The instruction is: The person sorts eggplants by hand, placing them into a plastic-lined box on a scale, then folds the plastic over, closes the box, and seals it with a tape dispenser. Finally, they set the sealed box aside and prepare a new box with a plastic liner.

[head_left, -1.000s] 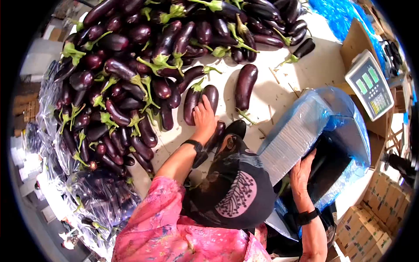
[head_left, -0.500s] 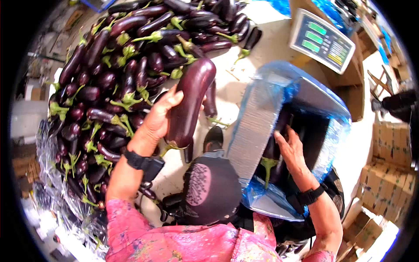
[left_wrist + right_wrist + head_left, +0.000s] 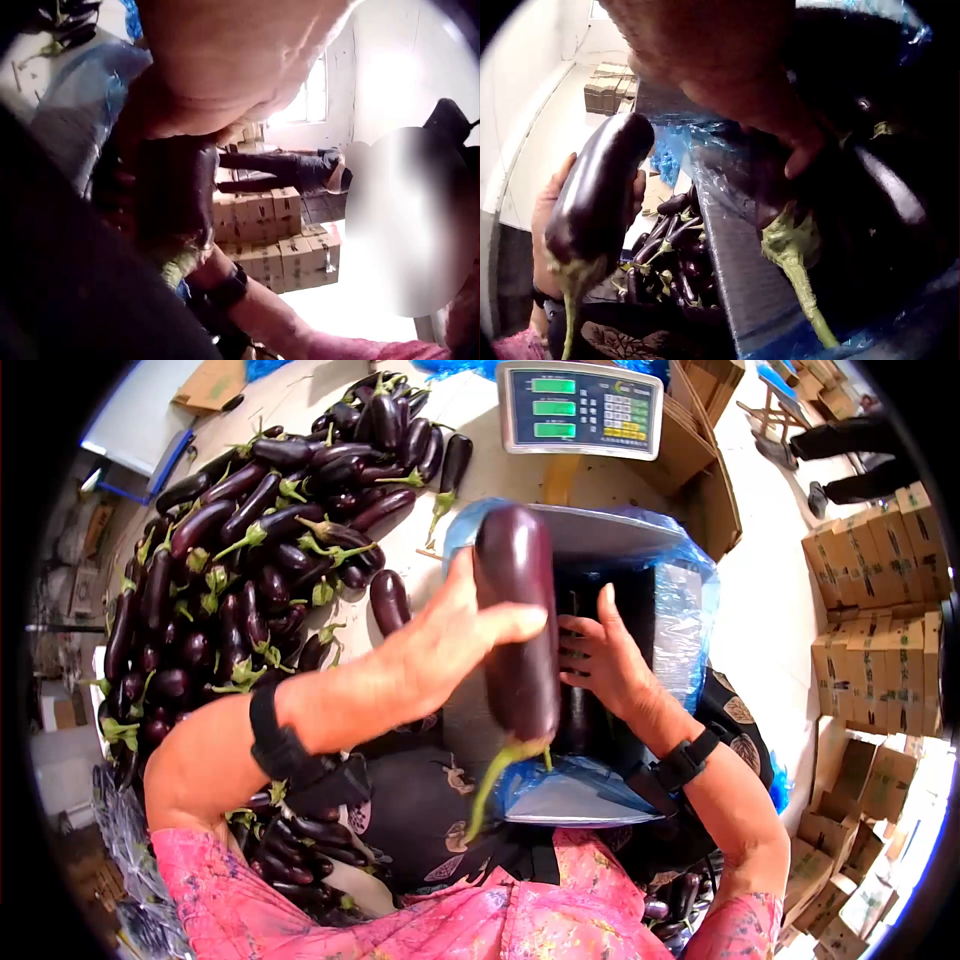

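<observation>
My left hand grips a large dark purple eggplant, its thumb across the front and the green stem pointing down. In the right wrist view this eggplant appears tilted beside a box lined with blue plastic film. Inside the box is my right hand, its fingers extended and its thumb raised. The right wrist view has the thumb right at an eggplant with a green cap along the box's inner wall; the other fingertips are hidden there. Another eggplant lies deeper in the shadowed box.
A big heap of eggplants covers the table to the left. Behind the box stands a scale display with green screens. Stacked cartons line the right side, and a person's dark-clad legs show beyond.
My left hand, on the eggplants at the table a second ago, has lifted a large one and carried it right to the box. My right hand stays in the box, its thumb now raised.
</observation>
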A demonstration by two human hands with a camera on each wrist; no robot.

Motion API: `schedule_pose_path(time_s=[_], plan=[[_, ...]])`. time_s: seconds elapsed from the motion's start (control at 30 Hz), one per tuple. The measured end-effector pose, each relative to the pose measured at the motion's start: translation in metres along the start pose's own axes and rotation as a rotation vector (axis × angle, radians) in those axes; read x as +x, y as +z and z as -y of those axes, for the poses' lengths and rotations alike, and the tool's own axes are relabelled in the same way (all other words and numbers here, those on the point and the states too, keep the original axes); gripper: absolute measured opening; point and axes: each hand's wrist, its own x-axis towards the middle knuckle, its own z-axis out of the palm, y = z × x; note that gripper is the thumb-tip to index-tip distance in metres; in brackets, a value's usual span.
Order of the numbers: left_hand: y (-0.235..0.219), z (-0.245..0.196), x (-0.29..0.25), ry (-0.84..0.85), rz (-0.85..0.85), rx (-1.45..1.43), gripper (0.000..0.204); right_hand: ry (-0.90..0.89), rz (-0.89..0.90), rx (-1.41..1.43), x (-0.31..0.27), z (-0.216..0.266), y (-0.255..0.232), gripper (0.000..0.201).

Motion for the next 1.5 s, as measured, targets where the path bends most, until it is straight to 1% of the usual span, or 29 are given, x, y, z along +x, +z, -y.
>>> schedule_pose_path(time_s=[0.1,0.13,0.17,0.2,0.27,0.33,0.4,0.43,0.47,0.53,0.63,0.67,0.7,0.77,0.8,0.87,0.93,1.0,1.07,1.1,1.13,1.17,1.2,1.27,1.33,1.4,1.43,1.47,1.5], plan=[[0.019,0.011,-0.022,-0.14,0.072,-0.006,0.072,-0.011,0.057,-0.034,-0.002,0.003,0.001,0.106],[0.028,0.017,-0.024,-0.11,0.066,0.032,0.074,-0.02,0.105,-0.049,-0.008,0.009,0.005,0.104],[0.033,0.02,-0.018,-0.118,0.059,0.131,0.076,-0.011,0.148,-0.008,-0.001,0.005,0.0,0.099],[0.036,0.024,-0.007,-0.123,0.051,0.229,0.078,-0.061,0.283,0.141,0.02,-0.008,-0.013,0.092],[0.038,0.035,0.024,-0.107,0.134,0.123,0.081,-0.158,0.244,0.233,-0.009,0.007,0.01,0.085],[0.042,0.031,0.043,-0.284,0.107,0.237,0.074,-0.197,0.271,0.265,-0.008,0.005,0.002,0.075],[0.029,0.047,0.06,-0.284,0.3,0.578,0.067,-0.18,0.254,0.263,-0.003,-0.001,-0.015,0.062],[0.025,0.056,0.067,-0.283,0.396,0.751,0.063,-0.116,0.13,0.13,0.009,-0.007,-0.027,0.055],[0.026,0.057,0.068,-0.209,0.464,0.92,0.055,-0.083,0.063,0.11,0.019,-0.013,-0.032,0.052],[0.026,0.056,0.061,-0.003,0.649,1.198,0.053,-0.063,-0.039,0.1,0.03,-0.023,-0.04,0.057],[0.032,0.045,0.055,-0.026,0.859,1.333,0.041,-0.158,-0.297,-0.353,0.038,-0.023,-0.039,0.065],[0.033,0.043,0.055,-0.035,0.944,1.391,0.038,-0.221,-0.445,-0.723,0.022,-0.008,-0.022,0.075],[0.027,0.054,0.059,0.075,0.98,1.389,0.031,-0.312,-0.507,-0.881,0.025,-0.012,-0.018,0.078],[0.028,0.049,0.066,0.015,1.046,1.409,0.032,-0.549,-0.634,-1.207,0.016,-0.025,-0.006,0.082],[0.026,0.047,0.07,-0.018,1.077,1.416,0.032,-0.621,-0.661,-1.254,0.018,-0.033,-0.009,0.082],[0.023,0.01,0.066,-0.074,1.067,1.356,0.036,-0.771,-0.692,-1.358,0.024,-0.049,-0.016,0.081],[-0.003,0.003,0.066,0.142,0.989,1.2,0.041,-0.762,-0.697,-1.378,0.028,-0.056,-0.015,0.082],[-0.04,-0.013,0.058,0.197,0.84,1.005,0.043,-0.721,-0.738,-1.402,0.038,-0.058,-0.022,0.084],[-0.083,-0.022,0.018,0.145,0.504,0.697,0.041,-0.637,-0.664,-1.338,0.032,-0.046,-0.019,0.085],[-0.106,-0.025,-0.005,0.157,0.36,0.717,0.04,-0.602,-0.632,-1.357,0.032,-0.045,-0.02,0.085],[-0.129,-0.017,-0.032,0.101,0.213,0.531,0.043,-0.565,-0.609,-1.378,0.033,-0.047,-0.024,0.085],[-0.152,-0.001,-0.062,0.036,0.045,0.457,0.043,-0.616,-0.602,-1.408,0.036,-0.052,-0.031,0.085],[-0.171,0.022,-0.09,-0.026,-0.114,0.383,0.043,-0.664,-0.601,-1.431,0.039,-0.058,-0.037,0.085],[-0.202,0.102,-0.144,-0.169,-0.435,0.308,0.042,-0.638,-0.589,-1.435,0.038,-0.058,-0.038,0.086],[-0.22,0.195,-0.193,-0.313,-0.59,0.235,0.041,-0.631,-0.548,-1.448,0.035,-0.056,-0.04,0.086],[-0.228,0.29,-0.228,-0.545,-0.77,0.252,0.045,-0.585,-0.518,-1.452,0.029,-0.05,-0.037,0.087],[-0.232,0.332,-0.238,-0.535,-0.894,0.344,0.048,-0.537,-0.487,-1.437,0.027,-0.045,-0.038,0.088],[-0.226,0.339,-0.24,-0.526,-1.015,0.437,0.053,-0.53,-0.464,-1.442,0.024,-0.041,-0.037,0.088],[-0.222,0.346,-0.24,-0.567,-1.172,0.628,0.066,-0.521,-0.441,-1.448,0.02,-0.038,-0.035,0.089]])
